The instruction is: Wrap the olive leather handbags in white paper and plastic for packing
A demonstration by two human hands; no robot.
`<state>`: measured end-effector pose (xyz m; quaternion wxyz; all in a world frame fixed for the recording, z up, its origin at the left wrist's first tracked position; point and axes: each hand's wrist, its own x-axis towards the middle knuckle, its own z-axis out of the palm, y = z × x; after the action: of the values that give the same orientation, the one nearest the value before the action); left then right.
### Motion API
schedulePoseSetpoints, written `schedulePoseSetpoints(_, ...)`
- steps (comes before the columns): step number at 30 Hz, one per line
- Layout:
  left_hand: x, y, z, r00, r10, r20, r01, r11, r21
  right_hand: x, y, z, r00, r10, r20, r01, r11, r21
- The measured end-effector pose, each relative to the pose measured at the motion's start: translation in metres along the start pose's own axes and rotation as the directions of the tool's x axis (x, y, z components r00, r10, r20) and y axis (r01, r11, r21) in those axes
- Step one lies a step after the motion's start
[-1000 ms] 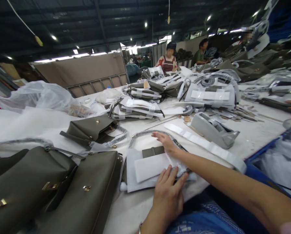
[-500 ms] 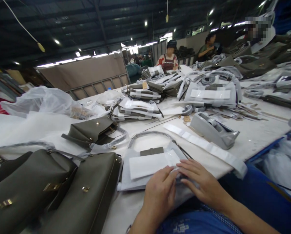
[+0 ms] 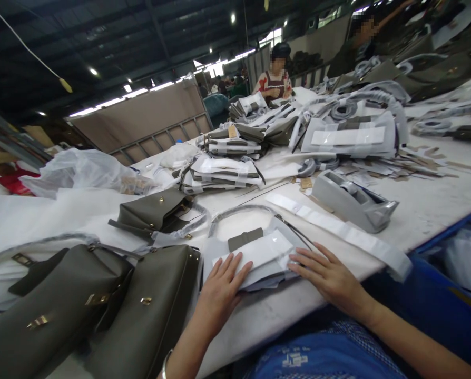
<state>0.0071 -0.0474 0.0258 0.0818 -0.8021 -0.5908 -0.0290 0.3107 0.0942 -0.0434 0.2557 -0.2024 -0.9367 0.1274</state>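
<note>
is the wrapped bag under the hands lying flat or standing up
Lying flat. The wrapped bag rests face-up on the table, with the left hand and right hand pressing on it.

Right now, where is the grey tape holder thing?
In the head view, the grey tape dispenser sits on the white table, right of centre, just beyond the right hand and behind the long white strip.

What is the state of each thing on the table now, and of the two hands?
Left hand: open, flat on the wrapped bag.
Right hand: open, fingers spread at the wrapped bag's right edge.
Wrapped bag: lying flat, covered in white sheet, handle arched behind.
Olive handbags: unwrapped, lying side by side, clasps closed.
Small olive bag: unwrapped, lying down.
Tape dispenser: upright, untouched.
Wrapped stacks: piled.
</note>
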Motion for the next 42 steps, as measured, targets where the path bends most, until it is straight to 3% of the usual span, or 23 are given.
schedulePoseSetpoints(3,0.024,0.017,0.011,0.996,-0.058,-0.063,0.057,0.998,-0.016,0.013,0.016,-0.014,0.979,0.127,-0.161,-0.124,0.992,0.026)
schedulePoseSetpoints(5,0.036,0.026,0.015,0.992,-0.099,-0.081,0.097,0.995,-0.030,0.017,0.013,-0.021,0.916,0.240,-0.320,-0.232,0.971,0.063)
schedulePoseSetpoints(7,0.042,0.026,0.012,0.994,-0.089,-0.058,0.085,0.995,-0.056,0.015,-0.003,-0.023,0.856,0.378,-0.353,-0.329,0.924,0.194)
schedulePoseSetpoints(8,0.042,0.023,0.009,0.997,-0.064,-0.036,0.062,0.995,-0.073,0.014,-0.014,-0.021,0.844,0.460,-0.276,-0.382,0.876,0.294)
schedulePoseSetpoints(10,0.039,0.013,-0.001,1.000,-0.008,0.010,0.009,0.994,-0.106,0.011,-0.037,-0.014,0.812,0.583,0.040,-0.519,0.687,0.508)
schedulePoseSetpoints(12,0.033,0.002,-0.009,0.999,0.022,0.043,-0.017,0.993,-0.114,0.013,-0.057,-0.003,0.717,0.585,0.379,-0.655,0.381,0.652)
schedulePoseSetpoints(14,0.029,-0.006,-0.013,0.998,0.021,0.055,-0.016,0.995,-0.095,0.018,-0.071,0.010,0.636,0.527,0.564,-0.699,0.084,0.710)
schedulePoseSetpoints(16,0.025,-0.010,-0.008,0.999,0.007,0.051,-0.002,0.997,-0.084,0.027,-0.079,0.021,0.624,0.482,0.616,-0.662,-0.093,0.744)
schedulePoseSetpoints(20,0.018,-0.010,0.017,1.000,-0.025,0.019,0.028,0.987,-0.159,0.042,-0.090,0.031,0.670,0.464,0.580,-0.529,-0.251,0.811)
schedulePoseSetpoints(23,0.014,-0.010,0.030,0.999,-0.047,0.001,0.047,0.976,-0.214,0.048,-0.096,0.033,0.648,0.490,0.583,-0.435,-0.391,0.811)
schedulePoseSetpoints(26,0.014,-0.011,0.027,0.999,-0.050,-0.003,0.048,0.972,-0.231,0.049,-0.099,0.037,0.612,0.526,0.590,-0.377,-0.461,0.803)
schedulePoseSetpoints(30,0.018,-0.015,0.013,0.998,-0.061,-0.005,0.056,0.942,-0.331,0.050,-0.103,0.044,0.556,0.533,0.637,-0.249,-0.625,0.740)
schedulePoseSetpoints(33,0.020,-0.015,0.002,0.997,-0.071,-0.029,0.052,0.901,-0.431,0.052,-0.104,0.049,0.536,0.537,0.651,-0.191,-0.675,0.713)
schedulePoseSetpoints(35,0.020,-0.013,-0.004,0.994,-0.093,-0.049,0.056,0.864,-0.500,0.055,-0.104,0.050,0.536,0.544,0.645,-0.180,-0.673,0.717)
schedulePoseSetpoints(37,0.019,-0.010,-0.009,0.991,-0.118,-0.058,0.066,0.827,-0.559,0.060,-0.104,0.050,0.565,0.543,0.621,-0.204,-0.638,0.743)
schedulePoseSetpoints(42,0.014,-0.007,-0.006,0.983,-0.179,-0.042,0.124,0.813,-0.568,0.070,-0.114,0.049,0.616,0.557,0.557,-0.340,-0.449,0.826)
